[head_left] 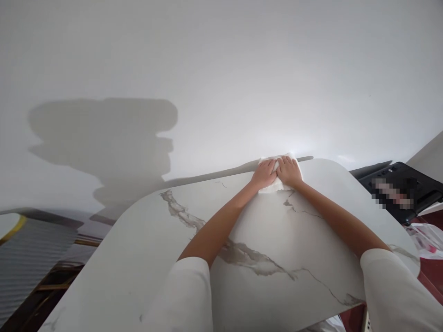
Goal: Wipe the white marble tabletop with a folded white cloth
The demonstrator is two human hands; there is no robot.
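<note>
White cloth (275, 184) at the far edge of the marble-veined bench (138, 258), against the wall (221, 69). Soft, light, likely to bunch and slide on the slick top; best held under flat palms. Left hand (265, 174) and right hand (289, 171) lie open, side by side, pressing it down. Black device (401, 189) off right.

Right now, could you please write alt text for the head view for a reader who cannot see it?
Both hands, left hand and right hand, press a white cloth flat at the far edge of a white marble-patterned table against a pale wall. A black device sits right.
</note>
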